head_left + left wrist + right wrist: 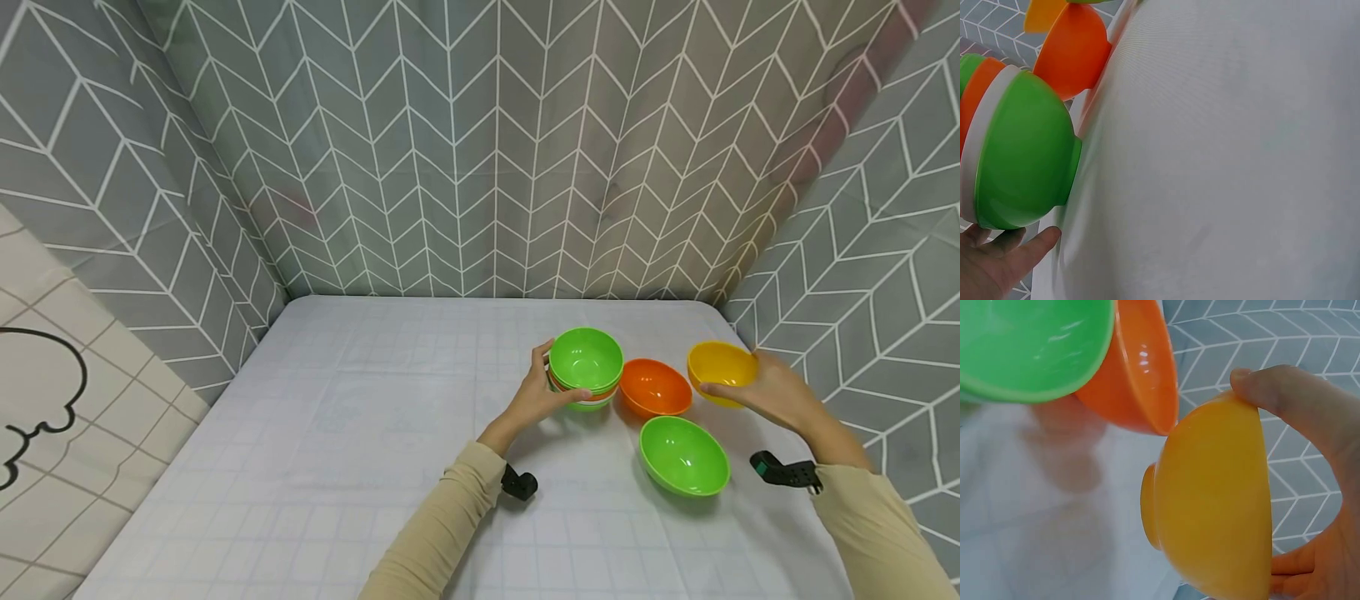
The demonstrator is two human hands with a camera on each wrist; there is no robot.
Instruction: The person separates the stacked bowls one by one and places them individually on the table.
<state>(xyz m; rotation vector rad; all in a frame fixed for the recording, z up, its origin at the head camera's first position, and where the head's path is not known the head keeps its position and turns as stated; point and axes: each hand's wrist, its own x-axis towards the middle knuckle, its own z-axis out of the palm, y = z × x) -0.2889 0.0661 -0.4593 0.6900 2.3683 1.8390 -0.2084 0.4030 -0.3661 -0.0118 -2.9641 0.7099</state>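
My left hand (537, 393) grips a stack of nested bowls (587, 360), thumb on the near side and fingers around the left. Green shows on top, with orange and white rims below it and a green bowl (1025, 153) lowest, its foot at the tablecloth. On the right, my right hand (780, 396) holds a yellow bowl (1213, 500) by its rim, upright and apparently off the table. Between them sits an orange bowl (656, 388). A separate green bowl (684, 457) stands nearer to me, just in front of the orange one.
A white cloth covers the table (300, 450), which stretches away to the left. Grey curtains (480, 150) with white zigzag lines hang behind and at both sides. Black wrist devices sit at the left sleeve (519, 483) and the right sleeve (783, 472).
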